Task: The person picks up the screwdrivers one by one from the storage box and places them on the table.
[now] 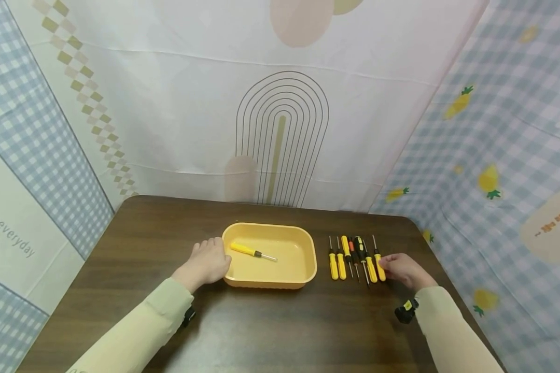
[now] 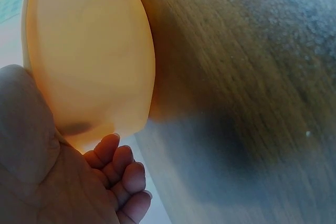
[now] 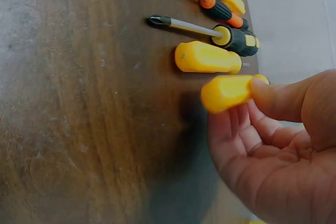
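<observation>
A yellow plastic basin [image 1: 273, 283] stands on the table, and one yellow-handled screwdriver [image 1: 243, 249] lies inside it. My left hand [image 1: 209, 260] grips the basin's left end, thumb and fingers on either side of its wall in the left wrist view. To the right of the basin, several screwdrivers lie side by side. My right hand [image 1: 403, 269] pinches the yellow handle of the rightmost screwdriver [image 3: 227, 93] between thumb and fingers. Beside it lie another yellow-handled screwdriver [image 3: 207, 57], a black-and-yellow one [image 3: 241, 40] and an orange-and-black one [image 3: 218, 8].
The dark wooden table [image 1: 261, 331] ends at a patterned cloth [image 1: 186, 124] behind it. Another checked cloth [image 1: 494, 155] hangs close along the right side, near my right arm.
</observation>
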A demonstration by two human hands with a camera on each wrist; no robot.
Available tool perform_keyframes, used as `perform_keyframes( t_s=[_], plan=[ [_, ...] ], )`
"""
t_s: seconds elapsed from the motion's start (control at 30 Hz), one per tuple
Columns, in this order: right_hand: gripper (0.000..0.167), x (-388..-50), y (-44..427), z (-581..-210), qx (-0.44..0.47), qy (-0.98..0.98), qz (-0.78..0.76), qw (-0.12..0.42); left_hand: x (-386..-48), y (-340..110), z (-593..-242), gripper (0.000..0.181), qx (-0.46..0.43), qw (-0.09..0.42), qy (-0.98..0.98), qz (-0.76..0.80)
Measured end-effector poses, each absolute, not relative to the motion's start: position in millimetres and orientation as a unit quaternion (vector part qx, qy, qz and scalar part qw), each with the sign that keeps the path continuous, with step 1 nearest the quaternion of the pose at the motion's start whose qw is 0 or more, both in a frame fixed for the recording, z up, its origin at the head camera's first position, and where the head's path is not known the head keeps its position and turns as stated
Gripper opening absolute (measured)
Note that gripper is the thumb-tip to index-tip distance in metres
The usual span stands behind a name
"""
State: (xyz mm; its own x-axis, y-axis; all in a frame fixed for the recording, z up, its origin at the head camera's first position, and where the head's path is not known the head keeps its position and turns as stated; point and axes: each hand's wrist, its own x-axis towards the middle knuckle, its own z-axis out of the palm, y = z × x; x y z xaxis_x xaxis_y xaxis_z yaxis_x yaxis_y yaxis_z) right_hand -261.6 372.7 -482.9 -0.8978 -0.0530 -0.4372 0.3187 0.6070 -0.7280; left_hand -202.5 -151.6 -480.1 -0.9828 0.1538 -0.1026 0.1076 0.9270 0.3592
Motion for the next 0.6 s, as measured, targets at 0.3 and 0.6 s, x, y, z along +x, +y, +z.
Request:
perform_keyframes(
  t_s=[0.3, 0.6],
  plan=[
    [0.031, -261, 367, -485, 0.097, 0.880, -0.415, 0.209, -203, -152, -481, 0.037, 0.069, 0.065, 0.979, 0.179],
    [0.024, -259, 359, -480, 0.096, 0.887, -0.406, 0.198, -204, -152, -480, 0.040, 0.066, 0.069, 0.979, 0.179]
  ],
)
